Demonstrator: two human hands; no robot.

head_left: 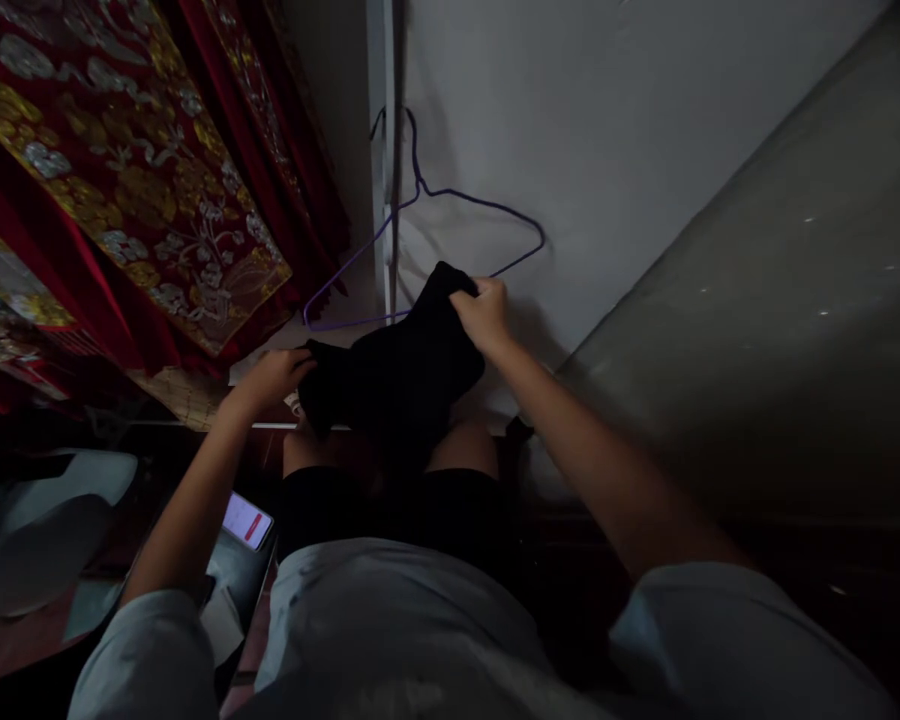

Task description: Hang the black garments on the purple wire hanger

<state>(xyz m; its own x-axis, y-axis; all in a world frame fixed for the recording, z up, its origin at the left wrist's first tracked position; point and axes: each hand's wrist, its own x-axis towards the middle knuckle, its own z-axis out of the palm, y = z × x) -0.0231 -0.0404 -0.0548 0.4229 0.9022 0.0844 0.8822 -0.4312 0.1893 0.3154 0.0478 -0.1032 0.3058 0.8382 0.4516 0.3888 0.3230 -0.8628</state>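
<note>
Black cloth held out between two hands, in front of a purple hanger.
The left hand (266, 380) pinches one edge of the black cloth (397, 375); the right hand (484, 312) grips its upper corner, thumb and fingers pressed together on the fabric, so the cloth spans the gap between the hands. Beyond both hands, the purple hanger (420, 186) has its hook at a pale upright strip (379, 80); its lower bar passes behind the cloth, and whether they touch cannot be told. Further out past the left hand hangs red embroidered fabric (157, 170). A lit phone (247, 521) lies nearer the body than the left hand.
</note>
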